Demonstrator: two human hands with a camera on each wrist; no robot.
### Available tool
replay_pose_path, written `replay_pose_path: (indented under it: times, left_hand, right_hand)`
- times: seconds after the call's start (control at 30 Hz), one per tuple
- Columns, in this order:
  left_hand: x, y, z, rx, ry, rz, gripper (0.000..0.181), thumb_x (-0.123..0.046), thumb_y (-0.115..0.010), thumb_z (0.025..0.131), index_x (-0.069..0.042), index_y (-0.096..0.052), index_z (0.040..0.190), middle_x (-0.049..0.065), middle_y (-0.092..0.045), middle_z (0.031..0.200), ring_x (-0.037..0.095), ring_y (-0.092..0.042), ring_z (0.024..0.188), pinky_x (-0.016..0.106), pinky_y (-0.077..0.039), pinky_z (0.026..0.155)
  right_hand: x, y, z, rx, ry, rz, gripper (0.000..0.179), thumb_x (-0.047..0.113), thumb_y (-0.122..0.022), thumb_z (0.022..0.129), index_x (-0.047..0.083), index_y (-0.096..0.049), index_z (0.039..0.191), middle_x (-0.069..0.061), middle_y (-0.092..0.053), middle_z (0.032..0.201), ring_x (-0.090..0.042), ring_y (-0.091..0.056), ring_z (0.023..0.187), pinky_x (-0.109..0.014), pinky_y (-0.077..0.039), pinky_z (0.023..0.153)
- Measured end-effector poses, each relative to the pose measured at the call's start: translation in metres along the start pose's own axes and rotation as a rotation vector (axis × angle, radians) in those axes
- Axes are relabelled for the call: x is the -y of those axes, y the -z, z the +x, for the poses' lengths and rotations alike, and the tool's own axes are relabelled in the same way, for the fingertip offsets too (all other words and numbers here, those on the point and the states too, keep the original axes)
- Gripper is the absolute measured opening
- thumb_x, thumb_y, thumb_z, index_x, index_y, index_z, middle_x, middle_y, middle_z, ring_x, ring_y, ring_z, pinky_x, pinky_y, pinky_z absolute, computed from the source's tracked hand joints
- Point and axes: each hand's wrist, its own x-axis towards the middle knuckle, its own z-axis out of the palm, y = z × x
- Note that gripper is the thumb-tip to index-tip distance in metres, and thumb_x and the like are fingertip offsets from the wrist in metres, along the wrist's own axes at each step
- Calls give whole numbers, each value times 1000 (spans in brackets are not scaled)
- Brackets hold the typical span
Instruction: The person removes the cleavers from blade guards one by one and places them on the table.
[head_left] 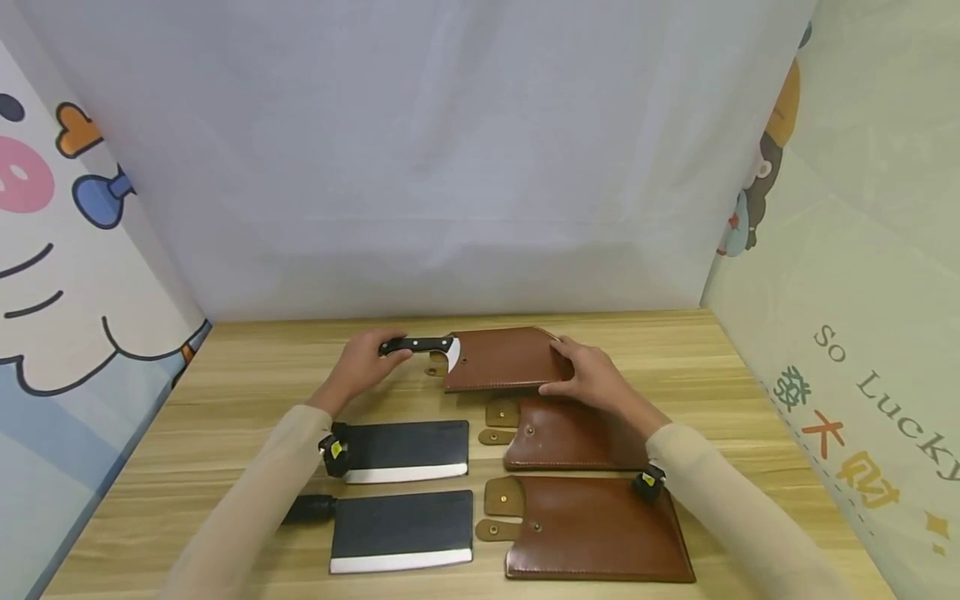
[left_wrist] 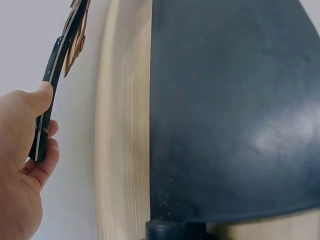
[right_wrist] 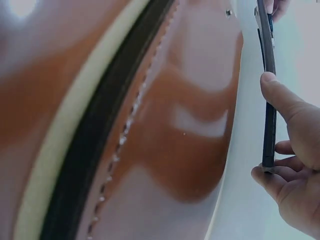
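Near the back of the table, my left hand [head_left: 362,365] grips a kitchen knife by its black riveted handle [head_left: 420,344]. Only a curved silver part [head_left: 453,354] of its blade shows; a brown leather sheath [head_left: 510,360] hides the rest. My right hand [head_left: 594,375] holds that sheath at its right end, thumb on one face and fingers behind, as the right wrist view shows. Sheath and knife are raised and tilted toward me. In the left wrist view, the thumb presses along the handle [left_wrist: 47,107] and the fingers curl under it.
Two dark cleavers with bright edges lie at front left, one behind [head_left: 408,446] the other [head_left: 405,533]. To their right lie two more brown sheaths, a farther one [head_left: 577,437] and a nearer one [head_left: 600,529], with strap flaps facing left. A grey curtain [head_left: 457,167] hangs behind the table.
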Motion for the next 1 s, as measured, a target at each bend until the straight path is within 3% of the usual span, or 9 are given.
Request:
replay_pose_path:
  times: [0.53,1.0]
  left_hand:
    - [4,2,-10,-120,-103,2,37,-18,-80,90,1,-73,120,20,-73,117,37,-69,106,55,-53,91]
    - [-1,3,-13,-109,-102,41,38,-21,-78,91,2,-73,121,21,-74,115,38,-71,104,55,-54,90]
  right_hand:
    - [14,-1,-17,-72,11,11,91,41,-87,81,-6,-48,148,-31,-47,150,-47,-49,136,-57,-43,109]
    - [15,-6,-25,-92,4,11,91,40,-87,82,-7,-47,148,-31,-46,151,-46,-49,136,-56,-44,108]
